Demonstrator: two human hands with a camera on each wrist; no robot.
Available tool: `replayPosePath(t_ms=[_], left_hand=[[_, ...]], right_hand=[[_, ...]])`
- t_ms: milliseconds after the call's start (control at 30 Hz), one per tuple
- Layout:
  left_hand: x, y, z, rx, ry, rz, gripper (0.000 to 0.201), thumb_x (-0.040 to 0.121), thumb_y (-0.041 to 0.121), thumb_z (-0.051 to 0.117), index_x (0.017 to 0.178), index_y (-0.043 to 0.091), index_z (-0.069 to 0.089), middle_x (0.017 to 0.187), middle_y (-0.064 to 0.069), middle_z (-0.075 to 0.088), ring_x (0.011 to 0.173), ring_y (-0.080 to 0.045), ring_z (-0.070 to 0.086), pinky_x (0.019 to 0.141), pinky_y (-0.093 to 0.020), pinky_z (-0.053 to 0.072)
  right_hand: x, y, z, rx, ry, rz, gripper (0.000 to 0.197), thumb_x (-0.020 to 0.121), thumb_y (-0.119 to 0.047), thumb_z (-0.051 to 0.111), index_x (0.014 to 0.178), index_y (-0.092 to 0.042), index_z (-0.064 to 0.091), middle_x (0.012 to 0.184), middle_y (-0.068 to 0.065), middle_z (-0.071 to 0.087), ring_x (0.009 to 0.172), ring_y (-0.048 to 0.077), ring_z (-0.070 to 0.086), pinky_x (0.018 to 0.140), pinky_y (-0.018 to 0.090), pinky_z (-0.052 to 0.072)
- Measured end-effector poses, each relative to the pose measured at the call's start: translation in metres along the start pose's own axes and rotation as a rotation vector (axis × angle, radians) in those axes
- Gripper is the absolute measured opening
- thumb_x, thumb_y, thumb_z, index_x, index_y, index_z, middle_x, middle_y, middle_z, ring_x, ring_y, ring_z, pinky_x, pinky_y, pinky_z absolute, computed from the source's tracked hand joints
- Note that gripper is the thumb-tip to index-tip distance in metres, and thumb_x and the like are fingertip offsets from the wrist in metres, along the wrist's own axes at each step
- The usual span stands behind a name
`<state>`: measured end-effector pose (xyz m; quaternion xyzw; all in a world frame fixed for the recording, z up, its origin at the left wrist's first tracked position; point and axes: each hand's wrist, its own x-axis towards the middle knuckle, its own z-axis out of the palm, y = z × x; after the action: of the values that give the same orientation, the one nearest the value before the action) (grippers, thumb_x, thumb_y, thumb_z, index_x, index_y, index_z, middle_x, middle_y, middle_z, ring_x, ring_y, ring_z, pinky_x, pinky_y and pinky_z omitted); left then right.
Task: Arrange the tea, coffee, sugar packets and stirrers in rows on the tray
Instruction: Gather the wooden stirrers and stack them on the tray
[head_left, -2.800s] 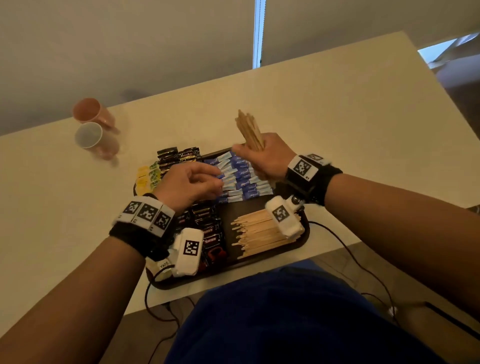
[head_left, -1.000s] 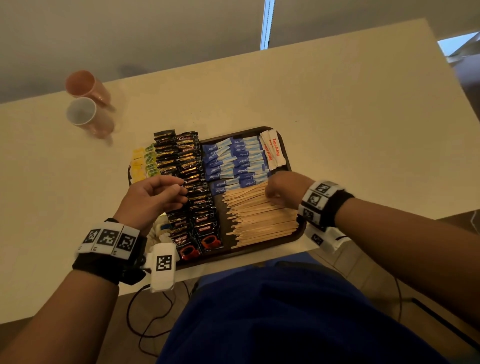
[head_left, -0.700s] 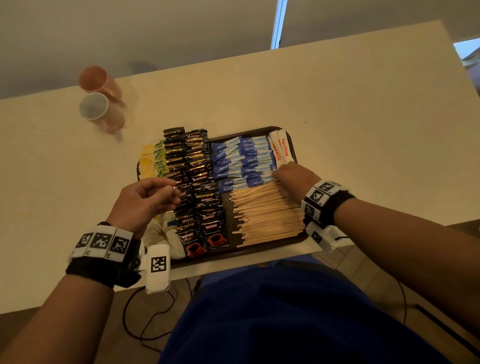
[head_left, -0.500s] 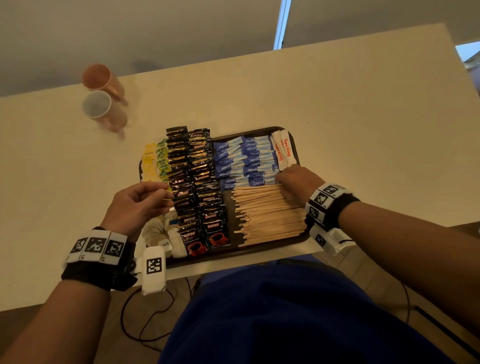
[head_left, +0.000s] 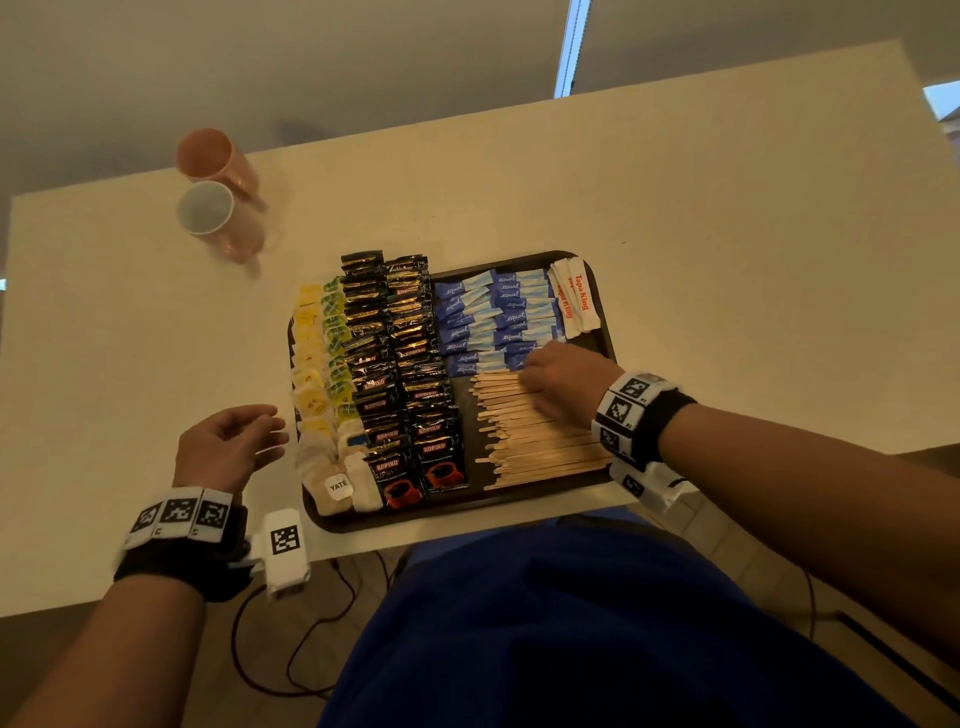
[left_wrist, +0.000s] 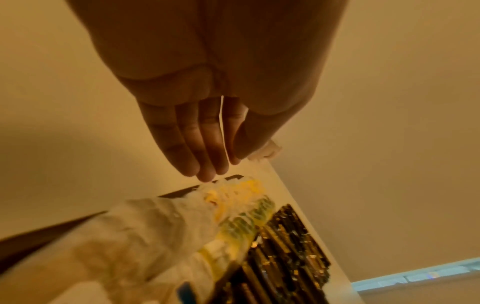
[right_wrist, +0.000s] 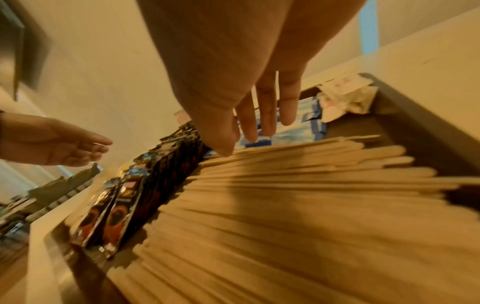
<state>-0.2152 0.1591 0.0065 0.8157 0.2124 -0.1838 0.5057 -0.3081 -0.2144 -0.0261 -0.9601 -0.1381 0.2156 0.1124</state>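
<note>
The dark tray (head_left: 602, 338) holds rows: tea bags (head_left: 322, 379) at the left, two columns of black coffee sachets (head_left: 400, 374), blue packets (head_left: 493, 317), white sugar packets (head_left: 574, 301) at the far right, and wooden stirrers (head_left: 540, 447) at the near right. My right hand (head_left: 540, 371) lies over the far end of the stirrers (right_wrist: 298, 195); its fingers are straight and its thumb tip touches them. My left hand (head_left: 260, 434) hovers over the table left of the tray, fingers relaxed. A thin pale thread (left_wrist: 224, 131) crosses its fingers.
Two cups, one pink (head_left: 213, 156) and one with a white inside (head_left: 208, 210), stand at the far left of the cream table (head_left: 727, 234). The tray sits at the near table edge, above my blue lap (head_left: 571, 623). Cables (head_left: 291, 649) hang below that edge.
My right hand laid down the stirrer bundle it held upright and now rests at the far end of the row. My left hand drew back off the tray and opened.
</note>
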Motion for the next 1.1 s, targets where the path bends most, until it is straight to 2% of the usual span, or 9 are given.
replayPosePath(t_ms=[67,167,300,400,733,967,1100], left_hand=[[0.004,-0.013,-0.004,0.051,0.043,-0.024,0.01,0.093,0.001,0.061,0.099,0.005,0.069,0.099,-0.024,0.069,0.084,-0.032,0.066,0.08,-0.038,0.056],[0.007,-0.028,-0.005,0.138,0.061,-0.039,0.009,0.091,0.001,0.063,0.096,0.006,0.069,0.099,-0.023,0.07,0.087,-0.034,0.067,0.085,-0.044,0.056],[0.006,-0.038,-0.003,0.124,0.064,-0.075,0.01,0.092,0.001,0.062,0.098,0.004,0.069,0.095,-0.021,0.069,0.086,-0.033,0.066,0.08,-0.039,0.056],[0.007,-0.043,0.0,0.131,0.05,-0.081,0.009,0.092,0.001,0.063,0.096,0.006,0.069,0.095,-0.021,0.07,0.087,-0.033,0.067,0.085,-0.044,0.056],[0.008,-0.052,0.002,0.162,0.036,-0.093,0.009,0.092,0.002,0.063,0.096,0.007,0.069,0.095,-0.018,0.07,0.088,-0.031,0.068,0.087,-0.043,0.056],[0.009,-0.051,0.001,0.167,0.006,-0.087,0.009,0.093,0.001,0.062,0.096,0.005,0.069,0.096,-0.02,0.07,0.088,-0.033,0.068,0.085,-0.042,0.055],[0.008,-0.048,0.002,0.153,0.005,-0.079,0.009,0.093,0.001,0.061,0.097,0.004,0.069,0.096,-0.02,0.07,0.087,-0.033,0.067,0.084,-0.042,0.055]], right_hand=[[0.004,-0.008,0.004,0.002,-0.064,-0.028,0.035,0.09,-0.03,0.059,0.122,-0.017,0.057,0.123,0.002,0.054,0.114,0.02,0.048,0.098,0.034,0.043],[0.006,-0.014,0.007,-0.025,-0.101,-0.037,0.038,0.091,-0.032,0.058,0.125,-0.015,0.054,0.127,0.004,0.05,0.116,0.021,0.045,0.097,0.033,0.042],[0.006,-0.016,0.007,-0.059,-0.109,-0.043,0.049,0.09,-0.039,0.06,0.132,-0.016,0.049,0.133,0.004,0.045,0.121,0.023,0.042,0.101,0.035,0.04],[0.006,-0.02,0.01,-0.071,-0.14,-0.032,0.059,0.087,-0.045,0.063,0.136,-0.018,0.045,0.136,0.004,0.042,0.123,0.024,0.04,0.103,0.038,0.04],[-0.003,-0.023,0.015,-0.089,-0.124,-0.01,0.065,0.084,-0.049,0.065,0.138,-0.022,0.04,0.138,0.004,0.04,0.125,0.025,0.037,0.104,0.041,0.04],[0.001,-0.025,0.016,-0.081,-0.083,0.026,0.067,0.086,-0.054,0.059,0.137,-0.015,0.038,0.14,0.008,0.04,0.127,0.026,0.038,0.105,0.039,0.038],[0.001,-0.024,0.017,-0.064,-0.1,0.047,0.066,0.086,-0.056,0.057,0.135,-0.015,0.038,0.135,0.008,0.045,0.123,0.026,0.041,0.103,0.039,0.04]])
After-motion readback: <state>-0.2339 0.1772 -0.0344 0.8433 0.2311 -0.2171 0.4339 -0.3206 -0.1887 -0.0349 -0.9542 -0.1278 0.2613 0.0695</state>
